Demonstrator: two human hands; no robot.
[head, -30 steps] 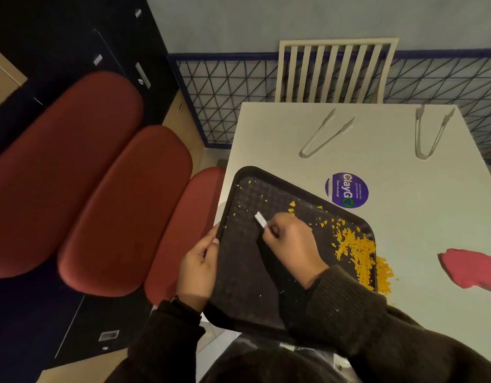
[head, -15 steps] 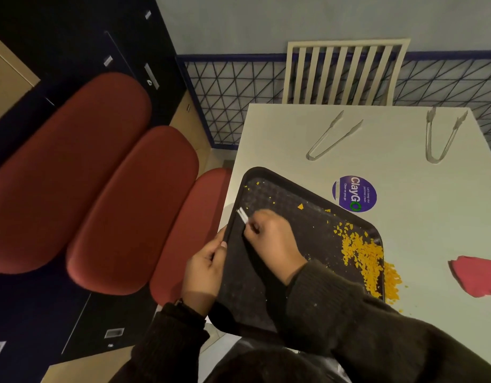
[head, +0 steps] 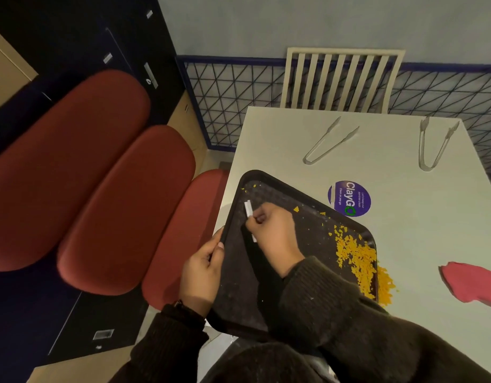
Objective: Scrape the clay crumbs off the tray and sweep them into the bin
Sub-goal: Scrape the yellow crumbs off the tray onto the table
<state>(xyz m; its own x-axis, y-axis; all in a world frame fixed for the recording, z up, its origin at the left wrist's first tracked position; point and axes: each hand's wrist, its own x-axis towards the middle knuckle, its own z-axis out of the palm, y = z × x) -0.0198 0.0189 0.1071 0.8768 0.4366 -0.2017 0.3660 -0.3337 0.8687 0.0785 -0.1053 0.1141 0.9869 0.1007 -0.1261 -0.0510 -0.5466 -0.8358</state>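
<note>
scraper (head: 248,209) now nearer tray (head: 308,189) edge

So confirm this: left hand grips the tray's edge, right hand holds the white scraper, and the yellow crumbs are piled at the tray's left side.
Not quite. In the head view the yellow crumbs are piled at the tray's right side, some spilling onto the table. The rest holds: left hand, right hand, white scraper.

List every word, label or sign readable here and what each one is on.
"ClayGO": large white letters with a green O, on the round purple sticker stuck to the white table.
Two lines of small print on the same sticker: too small to read reliably.
Nothing else carries readable text.
</note>
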